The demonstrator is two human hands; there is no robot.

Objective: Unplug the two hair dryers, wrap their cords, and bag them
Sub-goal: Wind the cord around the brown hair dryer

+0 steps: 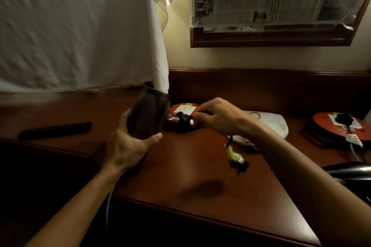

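My left hand (128,142) grips the dark hair dryer (147,115) body, held above the desk (200,166). My right hand (217,116) pinches the black cord (183,121) coiled on its handle; the plug (237,159) dangles (blurred). White bag (275,124) lies behind, second dryer (351,172) at right edge.

The one camera sits on my head, looking forward and down along both my forearms, which run in from the bottom edge. It is close: my left hand (128,144) and right hand (218,118) fill the middle. The wide lens bends the bench (200,166) edge and takes in the wall ahead, up to the mirror (271,36) at top right and a white cloth (80,26) at top left. There is no second view.
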